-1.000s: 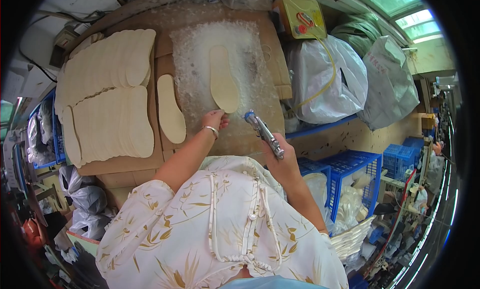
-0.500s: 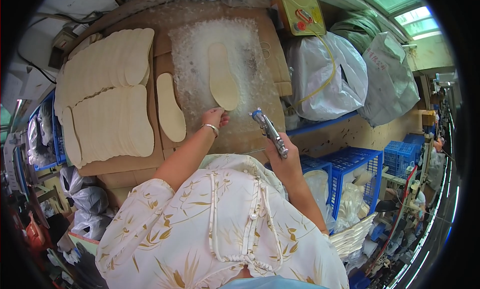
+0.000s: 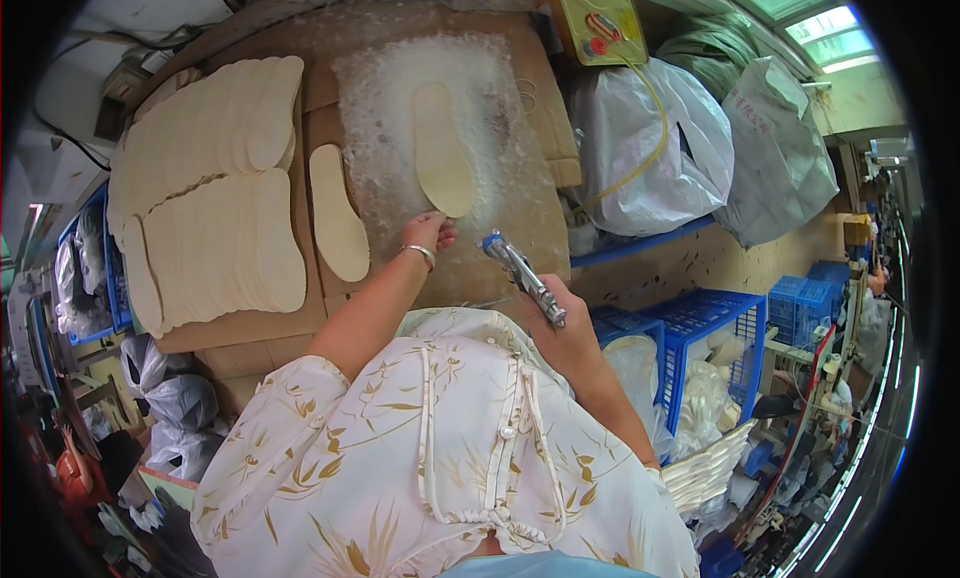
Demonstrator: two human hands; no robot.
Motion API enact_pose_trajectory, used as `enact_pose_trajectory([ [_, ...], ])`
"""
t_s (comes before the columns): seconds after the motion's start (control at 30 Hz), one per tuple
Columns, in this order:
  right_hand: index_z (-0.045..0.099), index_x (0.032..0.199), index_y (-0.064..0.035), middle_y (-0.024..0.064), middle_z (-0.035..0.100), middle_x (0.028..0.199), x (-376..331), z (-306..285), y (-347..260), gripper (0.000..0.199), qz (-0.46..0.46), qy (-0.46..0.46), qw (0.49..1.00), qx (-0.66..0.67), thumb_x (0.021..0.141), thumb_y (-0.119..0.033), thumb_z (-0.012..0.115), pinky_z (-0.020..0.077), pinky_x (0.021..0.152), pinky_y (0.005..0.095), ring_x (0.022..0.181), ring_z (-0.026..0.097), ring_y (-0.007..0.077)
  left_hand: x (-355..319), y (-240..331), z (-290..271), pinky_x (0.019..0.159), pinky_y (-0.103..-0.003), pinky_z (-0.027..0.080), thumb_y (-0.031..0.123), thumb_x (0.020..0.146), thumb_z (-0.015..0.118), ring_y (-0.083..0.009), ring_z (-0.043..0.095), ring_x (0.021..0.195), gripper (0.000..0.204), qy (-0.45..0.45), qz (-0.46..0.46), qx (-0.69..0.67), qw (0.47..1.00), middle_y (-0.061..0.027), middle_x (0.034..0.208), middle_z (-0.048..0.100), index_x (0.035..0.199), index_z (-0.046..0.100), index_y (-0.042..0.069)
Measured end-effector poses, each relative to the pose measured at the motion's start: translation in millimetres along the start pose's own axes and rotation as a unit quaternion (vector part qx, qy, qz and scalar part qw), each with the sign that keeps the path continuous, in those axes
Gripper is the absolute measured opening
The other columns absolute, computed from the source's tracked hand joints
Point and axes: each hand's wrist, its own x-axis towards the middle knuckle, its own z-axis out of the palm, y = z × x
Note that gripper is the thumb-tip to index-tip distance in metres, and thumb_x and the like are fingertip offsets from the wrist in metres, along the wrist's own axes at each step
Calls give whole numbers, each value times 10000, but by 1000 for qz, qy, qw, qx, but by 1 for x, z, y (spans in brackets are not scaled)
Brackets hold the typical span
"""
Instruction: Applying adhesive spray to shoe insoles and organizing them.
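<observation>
A cream insole (image 3: pixel 441 148) lies flat on a whitish, crusted patch (image 3: pixel 372 98) of the cardboard. At its near end is my left hand (image 3: pixel 430 233), fingers closed in a pinch at the edge; the fingertips are partly hidden. My right hand (image 3: pixel 562 323) is wrapped round a metal spray gun (image 3: pixel 525 276), whose blue-tipped nozzle points up and left, close to the insole but apart from it. Left of the patch rests a single insole (image 3: pixel 338 213). Farther left, overlapping insoles are fanned out in a far row (image 3: pixel 215 113) and a near row (image 3: pixel 225 238).
Cardboard (image 3: pixel 320 108) covers the worktop. A yellow can (image 3: pixel 592 18) with a yellowish hose (image 3: pixel 660 143) stands at the far right, beside a white plastic sack (image 3: pixel 690 173) and a grey sack (image 3: pixel 780 153). Blue crates (image 3: pixel 712 313) holding plastic-wrapped items stand right of my right forearm.
The spray gun has shifted left and slightly toward me, in my right hand. My left hand stays at the insole's near end, almost unmoved.
</observation>
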Motion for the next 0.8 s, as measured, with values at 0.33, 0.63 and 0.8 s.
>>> enact_pose_trajectory([
  [0.33, 551, 928, -26, 153, 564, 659, -9, -1, 0, 198, -5, -13, 1000, 1, 880, -195, 643, 445, 559, 319, 564, 531, 283, 1, -3, 1, 555, -279, 537, 143, 884, 568, -186, 642, 688, 157, 7, 2, -11, 1000, -69, 875, 631, 1002, 573, 39],
  [0.63, 549, 936, -26, 160, 571, 674, -13, -7, 5, 216, 42, -6, 999, 0, 873, -203, 655, 444, 570, 321, 567, 529, 261, -15, -2, -5, 660, -287, 536, 67, 897, 473, -181, 630, 802, 386, -49, -20, -42, 998, -68, 989, 633, 1283, 461, 66],
  [0.8, 549, 934, -28, 155, 566, 668, -10, -2, 6, 211, 32, -4, 999, -4, 871, -199, 656, 442, 565, 322, 561, 513, 270, -16, -4, -8, 675, -286, 530, 71, 899, 456, -178, 624, 812, 419, -56, -34, -45, 997, -61, 1032, 625, 1317, 442, 97],
])
